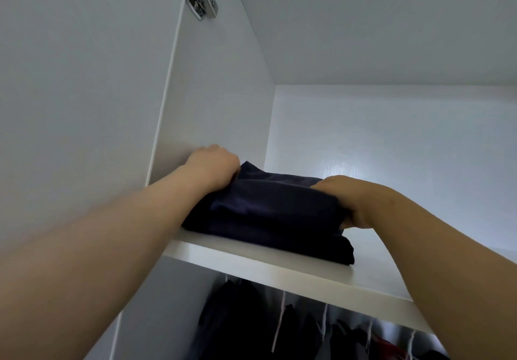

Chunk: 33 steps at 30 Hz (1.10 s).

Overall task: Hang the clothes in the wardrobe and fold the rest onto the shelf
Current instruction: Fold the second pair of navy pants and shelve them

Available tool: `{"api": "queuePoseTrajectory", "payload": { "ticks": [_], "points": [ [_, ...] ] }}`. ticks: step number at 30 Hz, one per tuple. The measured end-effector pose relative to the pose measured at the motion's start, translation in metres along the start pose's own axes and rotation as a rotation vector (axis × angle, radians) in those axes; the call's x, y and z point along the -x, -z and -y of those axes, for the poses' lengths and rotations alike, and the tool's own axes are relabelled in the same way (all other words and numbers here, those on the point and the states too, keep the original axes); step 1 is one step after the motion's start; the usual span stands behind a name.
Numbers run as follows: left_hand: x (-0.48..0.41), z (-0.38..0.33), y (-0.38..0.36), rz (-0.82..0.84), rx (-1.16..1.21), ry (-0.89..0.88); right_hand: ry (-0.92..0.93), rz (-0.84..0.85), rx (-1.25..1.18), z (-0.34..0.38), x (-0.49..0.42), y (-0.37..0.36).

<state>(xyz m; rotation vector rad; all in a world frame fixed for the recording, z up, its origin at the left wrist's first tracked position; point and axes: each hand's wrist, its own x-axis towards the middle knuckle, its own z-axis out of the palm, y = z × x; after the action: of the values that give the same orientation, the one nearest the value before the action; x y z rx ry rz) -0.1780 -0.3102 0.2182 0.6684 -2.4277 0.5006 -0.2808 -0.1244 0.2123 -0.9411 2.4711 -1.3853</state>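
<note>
White wardrobe (391, 135) panels enclosed a shelf (307, 273). On its left end lay a folded navy garment (268, 208), long axis running left to right, its near fold just behind the front lip. The left hand (215, 163) curled into the far left corner, close to the side wall (218, 93). The right hand (349, 197) pinched the right end, thumb underneath. Bare shelf stretched rightward and behind. Clothes (240, 317) hung below.

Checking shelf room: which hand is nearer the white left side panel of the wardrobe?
Left. The left hand grips the left end of the folded navy garment, beside the white side panel; the right hand holds its right end, farther off.
</note>
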Motion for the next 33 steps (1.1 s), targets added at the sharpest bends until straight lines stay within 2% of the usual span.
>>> {"api": "queuePoseTrajectory", "payload": {
  "ticks": [2,3,4,5,6,7,9,10,14,18,20,22,24,28,33],
  "points": [
    [0.005,-0.006,0.001,-0.117,-0.021,0.014,0.019,-0.124,0.128,-0.001,-0.004,-0.002],
    [0.006,-0.010,-0.001,-0.132,0.048,0.004,0.076,-0.235,0.192,-0.001,-0.006,-0.003],
    [0.006,-0.011,-0.002,-0.092,0.164,-0.015,0.168,-0.345,0.228,0.001,-0.008,-0.003],
    [0.007,-0.011,-0.004,-0.023,0.278,-0.039,0.259,-0.385,0.210,0.004,-0.007,-0.004],
    [0.007,-0.010,-0.005,0.037,0.355,-0.059,0.327,-0.338,0.166,0.010,-0.006,-0.005],
    [0.008,-0.008,-0.006,0.076,0.381,-0.070,0.341,-0.214,0.126,0.014,-0.004,-0.007],
    [0.007,-0.005,-0.012,0.093,0.363,-0.074,0.224,0.056,0.143,0.017,0.001,-0.013],
    [0.006,-0.006,-0.013,0.102,0.351,-0.075,0.171,0.128,0.198,0.017,0.002,-0.014],
    [0.000,-0.007,-0.014,0.145,0.333,-0.075,0.161,0.091,0.360,0.014,-0.001,-0.018],
    [0.003,-0.013,-0.020,0.061,0.301,0.025,0.429,-0.037,0.433,0.011,0.000,-0.020],
    [0.007,-0.015,-0.020,0.042,0.268,0.072,0.529,-0.038,0.372,0.012,0.001,-0.018],
    [0.010,-0.014,-0.017,0.098,0.281,0.090,0.506,0.116,0.301,0.014,0.005,-0.020],
    [0.012,-0.013,-0.014,0.165,0.277,0.100,0.425,0.221,0.426,0.015,0.007,-0.024],
    [0.024,-0.013,-0.018,0.181,0.242,0.098,0.361,0.256,0.680,0.017,0.008,-0.031],
    [0.040,-0.012,-0.017,0.128,0.335,0.115,0.356,0.258,0.658,0.010,0.010,-0.034]
  ]
}}
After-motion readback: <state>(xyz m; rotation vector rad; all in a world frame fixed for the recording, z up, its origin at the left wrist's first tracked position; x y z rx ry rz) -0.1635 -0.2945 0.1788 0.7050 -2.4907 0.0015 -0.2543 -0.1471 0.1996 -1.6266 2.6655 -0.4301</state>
